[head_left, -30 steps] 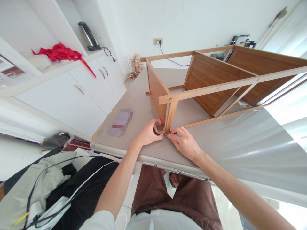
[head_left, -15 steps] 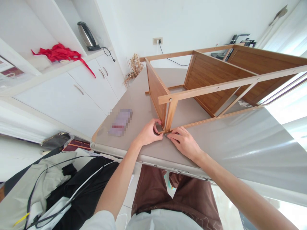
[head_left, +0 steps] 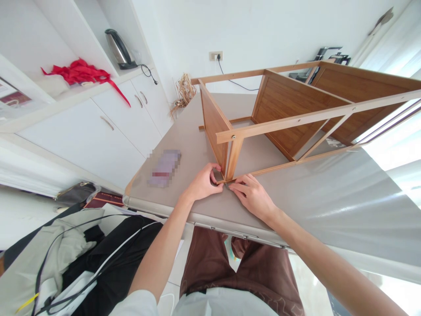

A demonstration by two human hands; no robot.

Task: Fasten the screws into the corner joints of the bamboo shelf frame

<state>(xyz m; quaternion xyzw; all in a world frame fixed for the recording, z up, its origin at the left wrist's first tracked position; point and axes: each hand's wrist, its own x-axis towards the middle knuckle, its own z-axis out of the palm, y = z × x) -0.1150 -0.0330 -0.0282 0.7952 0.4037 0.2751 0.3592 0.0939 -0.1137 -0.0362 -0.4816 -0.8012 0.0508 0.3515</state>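
A wooden shelf unit (head_left: 259, 130) lies on its side on the grey tabletop (head_left: 197, 210). My left hand (head_left: 204, 181) is at its near lower corner, thumb and fingers curled around the short end of the bottom rail. Just to the right, my right hand (head_left: 251, 193) pinches a small, thin metal piece (head_left: 226, 186) against the front of that same corner. Its exact kind is too small to make out. Above the hands, a bolt head (head_left: 233, 137) shows in the upper rail.
A blurred, flat purple item (head_left: 165, 167) lies to the left on the table. Behind the shelf unit are a wall socket (head_left: 216, 56) and a black cord. An electric kettle (head_left: 120, 49) and red ribbon (head_left: 79, 72) sit on the left cabinet. Clothes and cables (head_left: 98, 259) are piled lower left.
Both hands keep their places at the shelf corner, and the shelf unit has not moved. Only the camera's view has shifted very slightly.
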